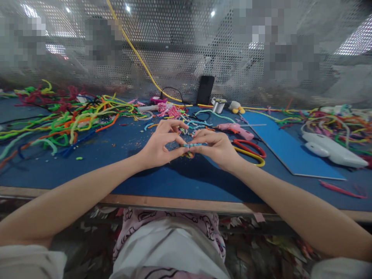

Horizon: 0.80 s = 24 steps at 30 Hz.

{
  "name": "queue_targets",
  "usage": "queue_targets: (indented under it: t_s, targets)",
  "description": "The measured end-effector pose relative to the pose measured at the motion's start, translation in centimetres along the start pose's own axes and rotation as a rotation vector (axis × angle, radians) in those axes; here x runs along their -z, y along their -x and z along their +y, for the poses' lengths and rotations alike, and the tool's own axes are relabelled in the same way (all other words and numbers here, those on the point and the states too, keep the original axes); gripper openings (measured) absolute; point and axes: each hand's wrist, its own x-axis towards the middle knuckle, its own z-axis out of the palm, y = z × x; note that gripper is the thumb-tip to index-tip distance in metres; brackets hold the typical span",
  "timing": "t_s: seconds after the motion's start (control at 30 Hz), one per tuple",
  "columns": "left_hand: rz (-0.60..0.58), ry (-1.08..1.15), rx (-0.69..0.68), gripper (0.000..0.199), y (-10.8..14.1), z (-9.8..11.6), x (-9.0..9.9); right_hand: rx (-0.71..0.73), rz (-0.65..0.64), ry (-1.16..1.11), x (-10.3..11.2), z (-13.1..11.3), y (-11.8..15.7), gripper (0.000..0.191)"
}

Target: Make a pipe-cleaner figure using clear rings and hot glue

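Note:
Between my two hands, over the middle of the table, is a short light-blue fuzzy strip point(198, 145) that looks like pipe cleaner. My left hand point(159, 146) pinches its left end with thumb and forefinger, the other fingers curled loosely above. Thumb and fingers of my right hand point(218, 148) are closed on the right part and hide some of it. A small yellow-orange bit shows just under the fingertips; whether it joins the strip I cannot tell. Beyond my hands lie more light-blue pipe cleaner pieces point(197, 124).
Tangled coloured pipe cleaners point(84, 120) cover the left side. Scissors with red and yellow handles point(252, 152), a pink glue gun point(240, 131) and a blue board point(286, 143) lie rightward, near a white tool point(334, 149). A phone point(205, 90) and wire spool point(218, 106) stand behind.

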Motion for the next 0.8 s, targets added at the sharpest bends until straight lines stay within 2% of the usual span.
queue_targets:
  t_s: [0.8]
  targets:
    - [0.019,0.05,0.024,0.008,0.02,-0.1,-0.27,-0.019,-0.019,-0.025,0.04,-0.29,0.07,0.01]
